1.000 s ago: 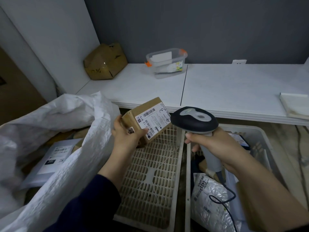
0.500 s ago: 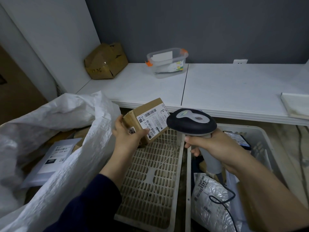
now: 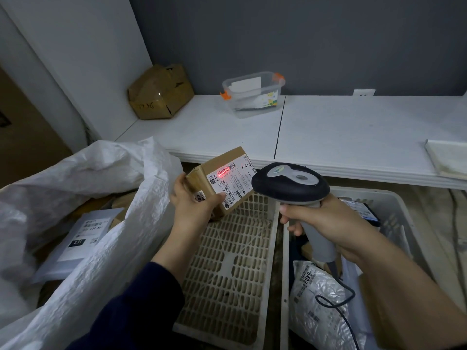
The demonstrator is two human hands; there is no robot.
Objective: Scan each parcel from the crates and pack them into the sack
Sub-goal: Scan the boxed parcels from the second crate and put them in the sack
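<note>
Holding a small brown cardboard parcel [image 3: 222,179] with a white label above the far end of the cream slotted plastic crate [image 3: 227,261], left hand [image 3: 194,199] curls round its near-left corner. Right hand [image 3: 326,223] wraps the grip of the black-and-grey handheld scanner [image 3: 290,184], just right of the parcel; red light falls on the label's barcode. White woven sack [image 3: 106,173] gapes at left, grey mailer [image 3: 83,238] inside. Silver bubble mailer [image 3: 316,299] lies in the pale right-hand crate [image 3: 398,215].
</note>
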